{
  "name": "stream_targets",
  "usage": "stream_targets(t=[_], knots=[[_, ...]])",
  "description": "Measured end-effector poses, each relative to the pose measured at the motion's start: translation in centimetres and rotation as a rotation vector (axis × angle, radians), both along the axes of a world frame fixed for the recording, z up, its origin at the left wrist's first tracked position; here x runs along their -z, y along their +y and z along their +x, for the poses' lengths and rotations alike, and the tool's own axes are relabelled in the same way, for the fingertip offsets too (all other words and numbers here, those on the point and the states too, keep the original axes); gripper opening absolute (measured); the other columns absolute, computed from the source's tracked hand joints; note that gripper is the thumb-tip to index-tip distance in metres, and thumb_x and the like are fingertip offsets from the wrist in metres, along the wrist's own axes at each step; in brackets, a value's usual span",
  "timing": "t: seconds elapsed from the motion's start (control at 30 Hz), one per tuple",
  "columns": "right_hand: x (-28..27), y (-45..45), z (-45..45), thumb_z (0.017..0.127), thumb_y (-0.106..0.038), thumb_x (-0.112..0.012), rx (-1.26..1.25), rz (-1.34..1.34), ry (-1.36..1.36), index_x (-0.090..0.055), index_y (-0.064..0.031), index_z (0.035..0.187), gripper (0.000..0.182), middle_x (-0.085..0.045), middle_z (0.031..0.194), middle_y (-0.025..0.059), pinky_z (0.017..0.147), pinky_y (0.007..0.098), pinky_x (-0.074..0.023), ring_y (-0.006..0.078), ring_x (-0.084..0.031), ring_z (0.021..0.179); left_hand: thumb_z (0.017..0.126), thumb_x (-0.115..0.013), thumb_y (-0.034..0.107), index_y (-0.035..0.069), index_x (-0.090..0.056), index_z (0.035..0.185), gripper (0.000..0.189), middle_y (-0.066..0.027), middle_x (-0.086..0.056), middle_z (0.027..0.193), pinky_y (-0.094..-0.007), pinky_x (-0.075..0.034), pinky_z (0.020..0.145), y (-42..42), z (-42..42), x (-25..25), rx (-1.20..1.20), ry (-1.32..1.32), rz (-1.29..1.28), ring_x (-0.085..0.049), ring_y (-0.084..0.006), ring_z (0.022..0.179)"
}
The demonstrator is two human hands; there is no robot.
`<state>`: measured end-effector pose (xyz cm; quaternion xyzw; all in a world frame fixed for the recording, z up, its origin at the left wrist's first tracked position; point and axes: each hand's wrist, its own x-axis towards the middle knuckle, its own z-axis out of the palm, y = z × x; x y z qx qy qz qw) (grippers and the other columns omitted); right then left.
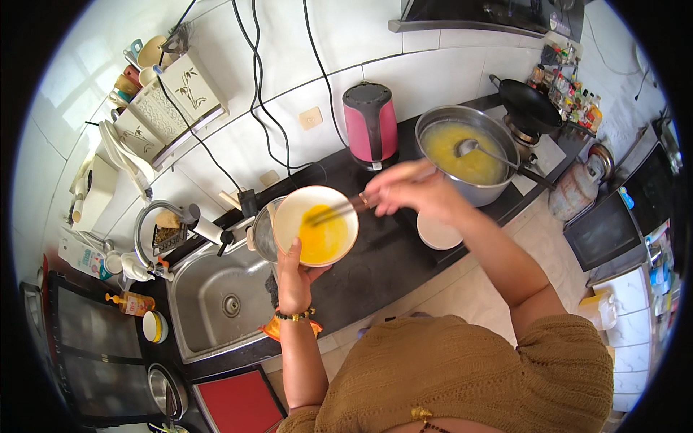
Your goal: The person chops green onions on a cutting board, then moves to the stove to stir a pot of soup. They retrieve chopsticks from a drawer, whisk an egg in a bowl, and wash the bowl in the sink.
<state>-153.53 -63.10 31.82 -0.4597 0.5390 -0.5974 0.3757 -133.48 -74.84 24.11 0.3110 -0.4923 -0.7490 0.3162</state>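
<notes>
My left hand (296, 276) holds a white bowl (287, 208) by its side, thumb at the rim, above the dark counter. Beaten yellow egg (325, 238) lies in the bowl. Chopsticks (335, 211), blurred by motion, dip into the egg from my right hand (409, 189), which grips their upper ends. To the right of that hand, a large metal pot (476, 192) holds cloudy yellow liquid, with a ladle (466, 147) resting in it. Partly hidden beneath my right forearm is a second pale bowl (437, 233).
A pink electric kettle (371, 127) stands by the wall. Left are a steel sink (216, 287) and a metal pan (264, 233) behind the held bowl. A black wok (528, 105) sits on the stove beyond the pot. Black cables (260, 81) hang along the tiles.
</notes>
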Motion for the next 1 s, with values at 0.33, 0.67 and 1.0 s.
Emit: stream_targets(t=[0.33, 0.67, 1.0], knots=[[1.0, 1.2, 0.5, 0.078, -0.007, -0.051, -0.047, 0.121, -0.085, -0.058, 0.0037, 0.091, 0.018, -0.060, 0.080, 0.0135, 0.060, 0.0235, -0.0491, 0.0178, -0.061, 0.068, 0.080, -0.044, 0.038, 0.009, -0.032, 0.119, 0.051, -0.0097, -0.050, 0.108, -0.0336, -0.048, 0.069, 0.5, 0.8, 1.2, -0.004, 0.057, 0.054, -0.054, -0.0222, 0.093], [2.2, 0.9, -0.9, 0.078, -0.004, -0.050, 0.136, -0.042, 0.001, -0.058, 0.0033, 0.092, 0.018, -0.060, 0.082, 0.0138, 0.059, 0.0232, -0.0487, 0.0171, -0.060, 0.068, 0.080, -0.044, 0.037, 0.005, -0.031, 0.120, 0.053, -0.0105, -0.048, 0.110, -0.0345, -0.048, 0.070, 1.2, 0.0, 1.7, -0.024, 0.070, 0.007, -0.053, -0.0234, 0.094], [1.8, 1.1, 0.7, 0.078, -0.004, -0.051, -0.082, 0.046, 0.021, -0.058, 0.0039, 0.088, 0.015, -0.060, 0.080, 0.0127, 0.059, 0.0234, -0.0486, 0.0159, -0.060, 0.067, 0.080, -0.044, 0.035, 0.010, -0.027, 0.123, 0.053, -0.0104, -0.046, 0.111, -0.0359, -0.048, 0.070, 1.1, -0.1, 2.5, -0.013, 0.080, -0.004, -0.053, -0.0235, 0.094]])
